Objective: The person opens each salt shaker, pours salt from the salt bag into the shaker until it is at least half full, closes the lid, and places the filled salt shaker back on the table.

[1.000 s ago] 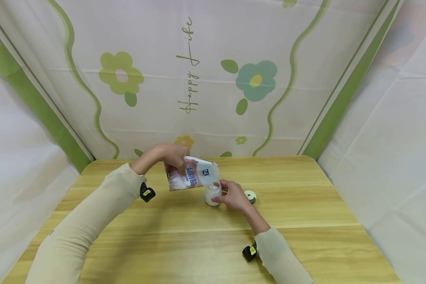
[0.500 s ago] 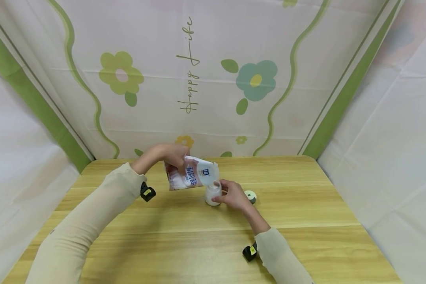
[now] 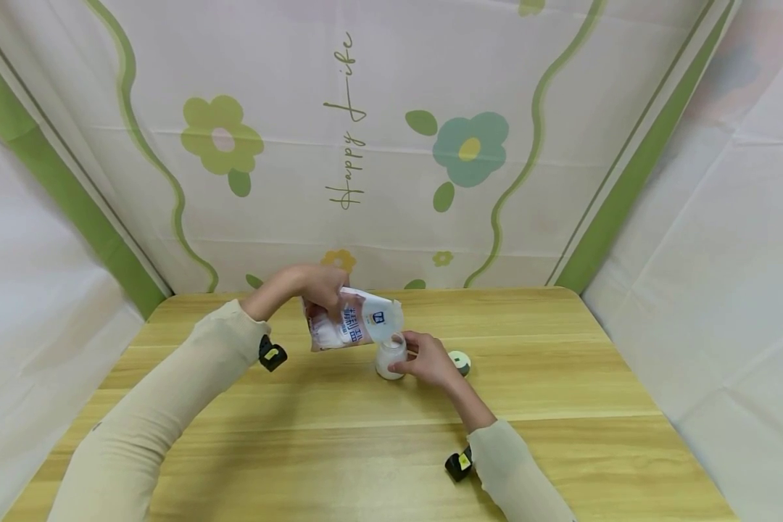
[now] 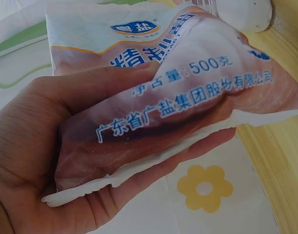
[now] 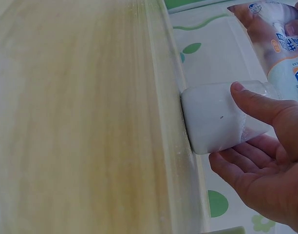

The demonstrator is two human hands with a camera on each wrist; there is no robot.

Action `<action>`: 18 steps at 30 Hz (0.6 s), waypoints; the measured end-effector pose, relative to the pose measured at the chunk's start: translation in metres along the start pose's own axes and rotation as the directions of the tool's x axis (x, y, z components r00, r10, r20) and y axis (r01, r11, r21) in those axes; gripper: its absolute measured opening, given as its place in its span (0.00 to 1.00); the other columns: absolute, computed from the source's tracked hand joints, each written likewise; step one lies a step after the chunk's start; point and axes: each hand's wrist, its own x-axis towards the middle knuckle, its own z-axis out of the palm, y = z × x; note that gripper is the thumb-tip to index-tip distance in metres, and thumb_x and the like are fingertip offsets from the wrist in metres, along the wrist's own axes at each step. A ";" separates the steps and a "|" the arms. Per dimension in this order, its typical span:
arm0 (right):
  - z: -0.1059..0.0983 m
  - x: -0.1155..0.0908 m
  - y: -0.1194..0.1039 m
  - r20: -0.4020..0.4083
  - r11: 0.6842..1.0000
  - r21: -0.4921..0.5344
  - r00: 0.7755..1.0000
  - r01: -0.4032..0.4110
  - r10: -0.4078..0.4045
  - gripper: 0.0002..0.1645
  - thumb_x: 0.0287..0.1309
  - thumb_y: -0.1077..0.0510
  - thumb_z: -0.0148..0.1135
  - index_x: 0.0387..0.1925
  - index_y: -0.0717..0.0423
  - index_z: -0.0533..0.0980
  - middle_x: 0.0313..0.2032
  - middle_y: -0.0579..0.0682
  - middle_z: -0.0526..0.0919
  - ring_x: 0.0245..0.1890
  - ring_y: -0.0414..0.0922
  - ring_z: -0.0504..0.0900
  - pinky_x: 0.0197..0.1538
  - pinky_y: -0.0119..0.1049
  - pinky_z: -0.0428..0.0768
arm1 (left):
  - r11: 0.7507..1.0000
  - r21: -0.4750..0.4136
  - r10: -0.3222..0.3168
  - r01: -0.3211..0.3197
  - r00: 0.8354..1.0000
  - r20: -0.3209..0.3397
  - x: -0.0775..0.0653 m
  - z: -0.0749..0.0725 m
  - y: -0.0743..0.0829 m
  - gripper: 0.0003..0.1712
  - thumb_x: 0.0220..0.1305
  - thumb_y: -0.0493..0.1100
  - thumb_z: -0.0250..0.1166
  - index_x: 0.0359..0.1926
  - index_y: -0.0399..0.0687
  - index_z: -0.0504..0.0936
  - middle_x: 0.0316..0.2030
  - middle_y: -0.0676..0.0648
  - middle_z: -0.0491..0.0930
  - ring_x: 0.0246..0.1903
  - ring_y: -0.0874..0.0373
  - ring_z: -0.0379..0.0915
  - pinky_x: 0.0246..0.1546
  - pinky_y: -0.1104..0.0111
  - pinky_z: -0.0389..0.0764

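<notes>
My left hand (image 3: 322, 288) grips a printed salt bag (image 4: 197, 92), thumb across its front and fingers beneath it. The bag is tilted, its open end down at the mouth of a small clear jar (image 3: 390, 357). In the right wrist view the jar (image 5: 212, 119) stands on the table with white salt filling much of it. My right hand (image 3: 431, 359) holds the jar from the right, thumb on one side and fingers on the other. The bag's opening overlaps the jar's rim in the head view.
A round pale-green and dark lid (image 3: 460, 362) lies on the wooden table (image 3: 365, 449), just behind my right wrist. A flower-printed cloth (image 3: 287, 174) hangs along the table's far edge, with white cloth on both sides.
</notes>
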 end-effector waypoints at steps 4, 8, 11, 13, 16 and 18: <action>0.000 0.000 0.001 0.000 1.000 -0.001 1.000 -0.002 0.002 0.33 0.49 0.62 0.77 0.58 0.62 0.77 0.57 0.59 0.82 0.59 0.58 0.81 0.61 0.50 0.81 | 1.000 0.007 -0.004 0.004 1.000 -0.002 0.001 0.001 0.000 0.10 0.56 0.35 0.69 0.41 0.37 0.85 0.32 0.45 0.87 0.22 0.58 0.81 0.21 0.71 0.83; 0.001 0.000 0.001 0.000 1.000 -0.005 1.000 -0.018 0.018 0.33 0.49 0.61 0.77 0.59 0.61 0.77 0.57 0.58 0.82 0.59 0.57 0.81 0.62 0.50 0.80 | 1.000 0.015 -0.001 0.001 1.000 -0.003 0.001 0.001 0.000 0.11 0.55 0.35 0.69 0.41 0.37 0.84 0.32 0.45 0.87 0.22 0.57 0.82 0.21 0.70 0.84; 0.001 0.000 0.001 0.001 1.000 -0.006 1.000 -0.021 0.021 0.33 0.49 0.61 0.77 0.59 0.61 0.77 0.57 0.58 0.82 0.59 0.57 0.81 0.62 0.50 0.80 | 1.000 0.008 -0.005 0.005 1.000 -0.001 0.001 0.001 0.000 0.11 0.55 0.35 0.70 0.41 0.37 0.84 0.33 0.44 0.87 0.23 0.57 0.82 0.22 0.69 0.84; 0.001 -0.001 0.001 0.004 1.000 -0.003 1.000 -0.020 0.020 0.33 0.49 0.61 0.77 0.59 0.61 0.77 0.57 0.59 0.82 0.59 0.57 0.81 0.62 0.50 0.80 | 1.000 0.000 -0.010 0.010 1.000 0.002 0.001 0.001 0.000 0.11 0.55 0.34 0.70 0.41 0.37 0.84 0.33 0.44 0.87 0.23 0.56 0.83 0.22 0.69 0.85; 0.001 -0.001 0.001 0.006 1.000 -0.003 1.000 -0.013 0.013 0.33 0.49 0.61 0.77 0.58 0.62 0.77 0.57 0.59 0.82 0.58 0.58 0.81 0.61 0.51 0.80 | 1.000 -0.008 -0.018 0.018 1.000 0.006 0.001 0.000 0.001 0.11 0.56 0.35 0.69 0.42 0.37 0.83 0.33 0.44 0.87 0.23 0.56 0.83 0.23 0.68 0.85; 0.001 -0.001 0.001 0.005 1.000 -0.007 1.000 -0.007 0.007 0.33 0.48 0.61 0.77 0.58 0.63 0.77 0.57 0.60 0.82 0.58 0.58 0.81 0.61 0.51 0.81 | 1.000 -0.007 -0.019 0.019 1.000 0.008 0.001 0.000 0.002 0.11 0.56 0.35 0.69 0.42 0.37 0.84 0.33 0.44 0.87 0.23 0.57 0.82 0.22 0.68 0.85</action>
